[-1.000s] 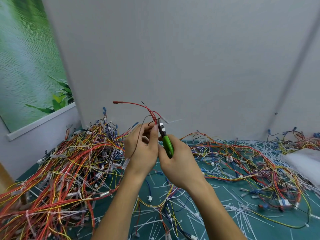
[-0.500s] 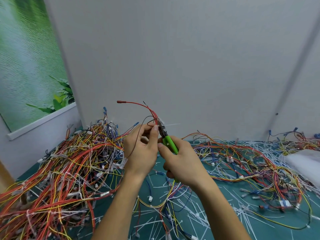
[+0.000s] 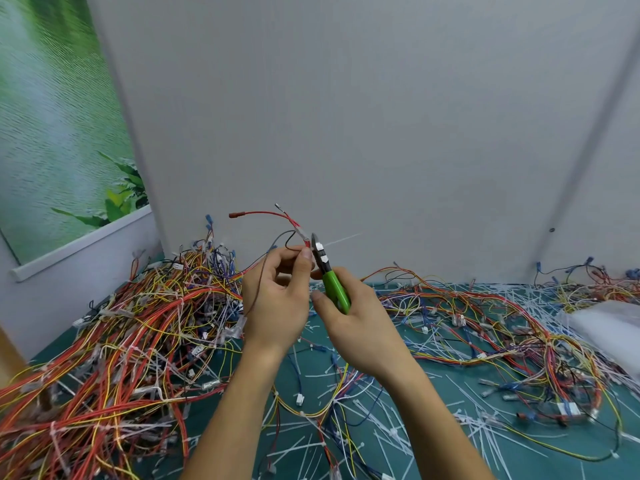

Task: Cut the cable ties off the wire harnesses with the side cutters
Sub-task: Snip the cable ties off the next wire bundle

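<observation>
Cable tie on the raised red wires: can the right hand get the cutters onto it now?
Probably yes: the right hand holds the cutters with tips beside the cable tie, nothing between, and the left hand pinches the wires below.

Above the left hand [image 3: 277, 299] and right hand [image 3: 360, 327] the air is open, but the grey wall panel [image 3: 346, 116] stands behind them and closes off any reach farther forward. Thin wires of the held harness [image 3: 273, 213] arch over the left hand, and a cable tie tail [image 3: 341, 240] juts out to the right of the side cutters [image 3: 334, 285]. Left of the left hand a deep tangle of harnesses [image 3: 121, 341] heaps up to just beside the wrist. Right of the right hand a lower sprawl of harnesses [image 3: 485, 323] covers the teal mat [image 3: 519, 455], with a white bag [image 3: 609, 327] well beyond. Beneath the forearms lie flat cut ties [image 3: 363, 410] and a few loose wires.
</observation>
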Available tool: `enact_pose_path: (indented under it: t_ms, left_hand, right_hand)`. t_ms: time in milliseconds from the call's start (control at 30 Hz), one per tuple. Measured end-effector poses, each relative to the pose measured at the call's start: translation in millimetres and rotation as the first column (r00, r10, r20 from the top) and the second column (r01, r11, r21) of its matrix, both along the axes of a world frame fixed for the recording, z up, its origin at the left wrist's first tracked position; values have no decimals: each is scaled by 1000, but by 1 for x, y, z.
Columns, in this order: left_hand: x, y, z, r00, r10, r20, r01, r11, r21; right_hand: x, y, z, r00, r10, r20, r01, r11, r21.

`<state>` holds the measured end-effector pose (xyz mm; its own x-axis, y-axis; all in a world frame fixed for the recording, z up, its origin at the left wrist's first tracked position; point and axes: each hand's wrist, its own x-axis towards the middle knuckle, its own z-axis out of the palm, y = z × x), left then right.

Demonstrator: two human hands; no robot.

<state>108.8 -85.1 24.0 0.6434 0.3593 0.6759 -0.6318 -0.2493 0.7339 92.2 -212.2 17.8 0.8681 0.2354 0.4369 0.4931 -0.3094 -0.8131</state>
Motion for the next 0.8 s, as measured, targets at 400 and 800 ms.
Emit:
enact_pose_path:
  t_ms: [400,800]
  left_hand:
    - [1,0,0,1000,-15,0,15,999,-50]
    - [-2,-1,0,1000,-15,-8,15,1000,-25]
  right_hand:
    - [-2,5,-2,1000,14,-24,-13,999,34]
    - [-6,8,-2,1000,-26,-5,26,998,58]
